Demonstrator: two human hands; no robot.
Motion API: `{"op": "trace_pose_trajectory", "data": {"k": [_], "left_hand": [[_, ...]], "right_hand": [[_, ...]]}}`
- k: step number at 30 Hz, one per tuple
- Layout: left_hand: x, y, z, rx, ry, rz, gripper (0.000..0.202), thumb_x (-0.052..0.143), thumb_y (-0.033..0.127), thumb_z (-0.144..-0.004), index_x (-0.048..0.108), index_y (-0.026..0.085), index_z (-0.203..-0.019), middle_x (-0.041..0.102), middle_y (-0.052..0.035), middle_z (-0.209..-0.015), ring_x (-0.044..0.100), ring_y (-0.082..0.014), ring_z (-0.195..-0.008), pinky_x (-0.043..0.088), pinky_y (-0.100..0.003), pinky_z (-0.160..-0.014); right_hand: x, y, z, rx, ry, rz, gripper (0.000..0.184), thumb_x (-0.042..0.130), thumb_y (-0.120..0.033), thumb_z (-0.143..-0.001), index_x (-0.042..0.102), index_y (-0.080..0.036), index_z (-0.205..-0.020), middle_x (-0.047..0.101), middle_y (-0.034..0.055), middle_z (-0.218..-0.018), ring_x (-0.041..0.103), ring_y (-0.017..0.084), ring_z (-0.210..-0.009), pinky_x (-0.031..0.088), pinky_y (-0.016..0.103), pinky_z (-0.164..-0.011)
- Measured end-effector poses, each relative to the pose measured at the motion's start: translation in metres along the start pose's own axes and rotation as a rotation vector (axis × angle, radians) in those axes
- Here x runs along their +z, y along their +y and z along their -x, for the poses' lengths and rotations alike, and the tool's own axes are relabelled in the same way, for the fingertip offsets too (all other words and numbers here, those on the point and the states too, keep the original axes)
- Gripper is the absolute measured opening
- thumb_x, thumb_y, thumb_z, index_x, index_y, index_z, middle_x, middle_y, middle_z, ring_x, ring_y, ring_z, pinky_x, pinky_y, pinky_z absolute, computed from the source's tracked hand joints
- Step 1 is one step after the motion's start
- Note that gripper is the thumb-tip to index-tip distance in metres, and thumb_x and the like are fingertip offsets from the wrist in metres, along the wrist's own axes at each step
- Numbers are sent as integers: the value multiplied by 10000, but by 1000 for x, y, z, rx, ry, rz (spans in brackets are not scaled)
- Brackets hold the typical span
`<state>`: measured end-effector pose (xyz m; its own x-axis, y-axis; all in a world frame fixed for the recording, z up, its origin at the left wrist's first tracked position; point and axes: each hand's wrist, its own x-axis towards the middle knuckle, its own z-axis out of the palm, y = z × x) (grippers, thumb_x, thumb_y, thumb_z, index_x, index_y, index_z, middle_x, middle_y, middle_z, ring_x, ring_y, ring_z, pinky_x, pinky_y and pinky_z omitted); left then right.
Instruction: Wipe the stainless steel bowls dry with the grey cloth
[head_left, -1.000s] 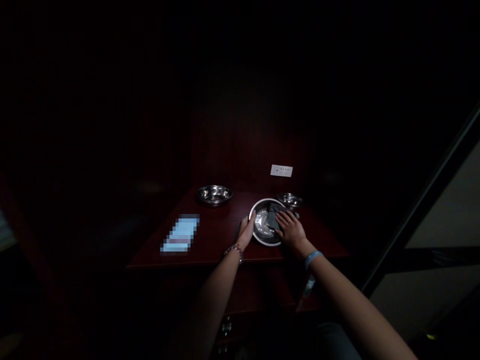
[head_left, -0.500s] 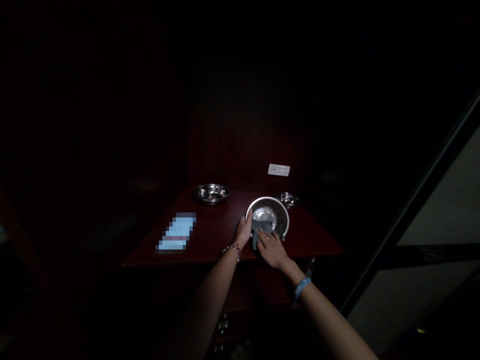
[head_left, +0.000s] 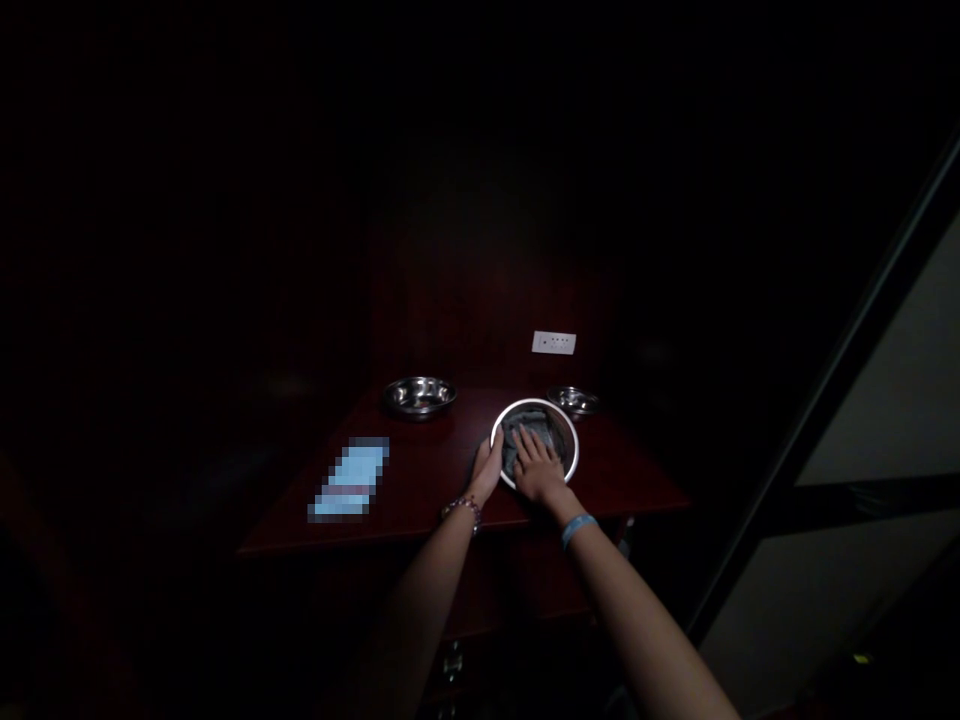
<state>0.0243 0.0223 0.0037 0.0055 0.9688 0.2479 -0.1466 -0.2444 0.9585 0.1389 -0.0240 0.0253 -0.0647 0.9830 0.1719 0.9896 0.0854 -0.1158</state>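
Observation:
A shiny steel bowl [head_left: 566, 440] sits on a dark red wooden desk [head_left: 420, 480]. Curled round the bowl's left rim, my left hand [head_left: 487, 470] steadies it; a bead bracelet is on that wrist. My right hand [head_left: 534, 465] lies fingers-down inside the bowl, pressing a grey cloth [head_left: 517, 435] against its bottom. A blue band circles the right wrist.
Two more steel bowls stand at the back of the desk: a larger one [head_left: 419, 395] at the left and a small one [head_left: 574, 401] just behind the held bowl. A pale blurred rectangle [head_left: 349, 481] lies at the left. A white wall socket [head_left: 553, 343] is behind. The room is dark.
My right hand with the cloth slid from the bowl's right side to its near rim, then back into the bowl's middle. The bowl tilted towards me and has settled flatter. My left hand stayed on the rim.

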Motion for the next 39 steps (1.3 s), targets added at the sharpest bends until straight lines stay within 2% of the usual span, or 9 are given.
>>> {"op": "trace_pose_trajectory", "data": {"k": [4, 7, 11, 15, 20, 24, 27, 34, 39], "left_hand": [[1, 6, 3, -29, 9, -33, 458, 488, 524, -952, 725, 148, -1062, 756, -149, -1118, 687, -260, -1073, 499, -348, -981], [2, 8, 5, -21, 11, -37, 465, 476, 529, -956, 730, 149, -1036, 764, -149, -1070, 693, -267, -1060, 505, -340, -962], [1, 7, 5, 24, -8, -2, 431, 488, 508, -956, 740, 167, -1030, 768, -134, -1029, 692, -264, -1083, 493, -342, -1001], [-1, 5, 5, 51, -50, 16, 431, 507, 515, -952, 732, 169, -1078, 754, -142, -1124, 666, -262, -1159, 447, -372, -1084], [-3, 2, 5, -31, -6, 46, 460, 535, 545, -931, 710, 163, -1119, 708, -177, -1240, 629, -273, -1234, 436, -375, -1101], [-4, 1, 7, -53, -48, 99, 420, 525, 497, -938, 717, 157, -1093, 750, -162, -1101, 651, -291, -1169, 473, -398, -1049], [-5, 1, 8, -19, -93, 124, 450, 533, 525, -924, 723, 138, -1054, 761, -146, -983, 673, -295, -1064, 507, -402, -973], [-3, -2, -3, 36, -10, 18, 574, 570, 646, -853, 717, 110, -998, 752, -139, -993, 685, -271, -960, 520, -387, -933], [0, -5, -6, 77, -28, 10, 560, 551, 636, -866, 725, 124, -1012, 760, -136, -1020, 684, -279, -981, 514, -390, -939]], "right_hand": [[12, -3, -1, 230, 65, -15, 729, 366, -314, -973, 92, -152, -1629, 80, 100, -1700, 95, 326, -1577, 134, 597, -1242], [17, -6, -4, 213, 139, -93, 799, 421, -275, -932, 64, -101, -1626, 121, 141, -1696, 130, 366, -1566, 192, 583, -1235], [12, -14, -13, 234, 197, -245, 899, 444, -271, -912, -89, -67, -1608, 194, 205, -1673, 199, 372, -1552, 306, 556, -1196], [6, -28, -21, 272, 165, -392, 757, 278, -368, -1012, -102, -104, -1611, 124, 178, -1692, 152, 317, -1571, 279, 550, -1210], [8, -40, -18, 121, 138, -611, 689, 18, -512, -1036, 1, -159, -1628, 55, 108, -1706, 46, 259, -1586, 148, 565, -1251], [4, -40, -4, -15, 63, -643, 730, 24, -587, -1026, 87, -179, -1628, 78, 102, -1704, 53, 249, -1584, 126, 545, -1262], [-2, -36, 12, -112, 11, -621, 735, 66, -595, -1033, 57, -163, -1628, 137, 116, -1695, 127, 225, -1577, 153, 489, -1272], [-8, -10, 48, -242, -71, -361, 696, 170, -553, -1051, 256, -130, -1597, 344, 137, -1625, 309, 240, -1527, 195, 500, -1265], [-7, 23, 60, -294, -28, -95, 564, 235, -487, -1060, 442, -249, -1527, 504, 72, -1534, 441, 229, -1457, 238, 480, -1252]]}}
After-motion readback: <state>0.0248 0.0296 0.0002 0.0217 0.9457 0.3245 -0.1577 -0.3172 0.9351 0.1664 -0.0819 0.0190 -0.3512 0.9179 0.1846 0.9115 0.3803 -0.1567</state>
